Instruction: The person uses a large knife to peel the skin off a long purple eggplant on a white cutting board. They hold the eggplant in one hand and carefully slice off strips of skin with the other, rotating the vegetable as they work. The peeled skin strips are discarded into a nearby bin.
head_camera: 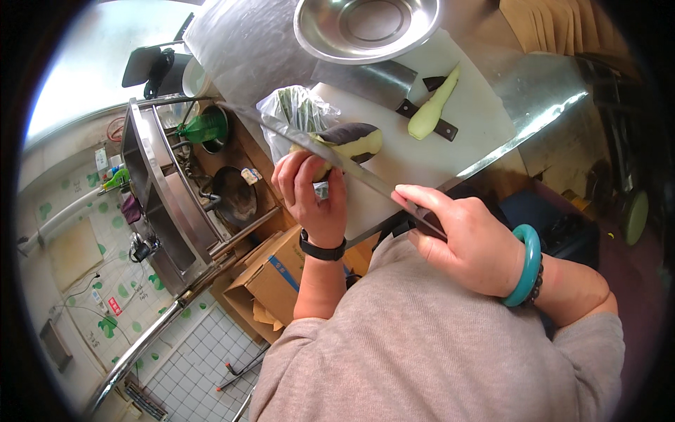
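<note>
My left hand [311, 187], with a black wristband, holds a partly peeled eggplant [356, 138] whose skin shows dark and pale green stripes. In my right hand [461, 242] is the handle of a long-bladed knife [327, 150]; its blade crosses above the eggplant and my left fingers. A thin plastic bag [274, 118] with green contents lies just beyond. On the white cutting board [474, 113] rest a cleaver [369, 82], a peeled pale green eggplant [435, 108] across its handle, and a dark piece of eggplant [434, 83].
A steel bowl [306, 31] sits at the board's far edge. Brown paper or cardboard pieces [548, 24] lie at the upper right. On the left are a steel sink unit [179, 211], a green bottle [203, 128] and a dark pan [234, 195]. An open cardboard box [274, 279] stands below the table.
</note>
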Available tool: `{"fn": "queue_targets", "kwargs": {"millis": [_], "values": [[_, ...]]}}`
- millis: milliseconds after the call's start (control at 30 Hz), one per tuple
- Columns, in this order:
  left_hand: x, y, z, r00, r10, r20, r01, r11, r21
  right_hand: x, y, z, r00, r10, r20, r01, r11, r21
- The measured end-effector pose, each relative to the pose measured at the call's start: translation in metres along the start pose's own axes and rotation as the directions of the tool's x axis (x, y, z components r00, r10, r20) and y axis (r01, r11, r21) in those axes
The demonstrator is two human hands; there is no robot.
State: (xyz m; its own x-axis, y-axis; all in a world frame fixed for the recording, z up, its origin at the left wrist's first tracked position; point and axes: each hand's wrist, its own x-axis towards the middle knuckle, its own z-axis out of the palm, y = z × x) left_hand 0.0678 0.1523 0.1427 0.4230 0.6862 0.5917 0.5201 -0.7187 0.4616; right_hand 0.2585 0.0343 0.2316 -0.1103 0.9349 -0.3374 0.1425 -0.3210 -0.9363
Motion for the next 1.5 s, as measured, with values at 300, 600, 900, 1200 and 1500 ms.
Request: {"fn": "queue_targets", "kwargs": {"millis": [300, 600, 900, 1200, 1500], "values": [[-0.007, -0.001, 0.001, 1.000, -0.002, 0.010, 0.002, 1.000, 0.025, 0.001, 0.010, 0.006, 1.000, 0.016, -0.018, -0.017, 0.997, -0.080], [-0.003, 0.005, 0.003, 0.998, 0.062, 0.003, -0.062, 0.998, -0.001, 0.017, 0.028, 0.021, 0.993, -0.032, -0.111, 0.020, 0.994, -0.104], [-0.007, 0.004, 0.003, 0.996, 0.084, 0.014, -0.084, 0.996, -0.008, 0.010, 0.026, 0.019, 0.996, 0.005, -0.089, -0.014, 0.995, -0.100], [-0.004, 0.004, 0.002, 0.993, 0.104, 0.047, -0.105, 0.994, 0.013, 0.042, 0.042, 0.033, 0.979, -0.076, -0.191, 0.045, 0.986, -0.162], [-0.006, 0.011, 0.005, 0.996, 0.081, 0.032, -0.081, 0.997, 0.015, 0.043, 0.044, 0.034, 0.983, -0.027, -0.184, -0.018, 0.970, -0.241]]}}
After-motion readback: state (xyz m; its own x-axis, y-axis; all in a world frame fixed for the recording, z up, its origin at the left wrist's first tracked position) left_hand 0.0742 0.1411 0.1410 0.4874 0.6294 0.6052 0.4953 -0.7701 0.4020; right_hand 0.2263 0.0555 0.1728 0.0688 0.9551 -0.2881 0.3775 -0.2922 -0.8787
